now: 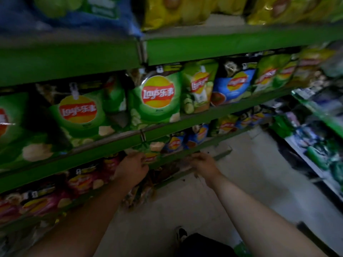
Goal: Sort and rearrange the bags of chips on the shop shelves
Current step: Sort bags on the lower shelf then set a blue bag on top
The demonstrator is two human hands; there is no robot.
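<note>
A small green bag of chips [152, 154] sits at the front of the third shelf down, partly behind the green shelf rail [178, 154]. My left hand [132, 168] grips its left edge, fingers curled round it. My right hand [202, 163] reaches to the same rail a little to the right of the bag, fingers pointing left. Blur hides whether it holds anything. Large green bags [157, 97] fill the shelf above, with blue bags [233, 86] further right. Red and pink bags [83, 180] lie on the shelf left of my left hand.
Yellow bags [185, 10] line the top shelf. Blue bags [196, 136] stand right of the green bag. A second shelf unit [315, 145] with mixed goods stands on the right. Pale floor [241, 173] lies between the units, and my dark shoe [181, 234] is below.
</note>
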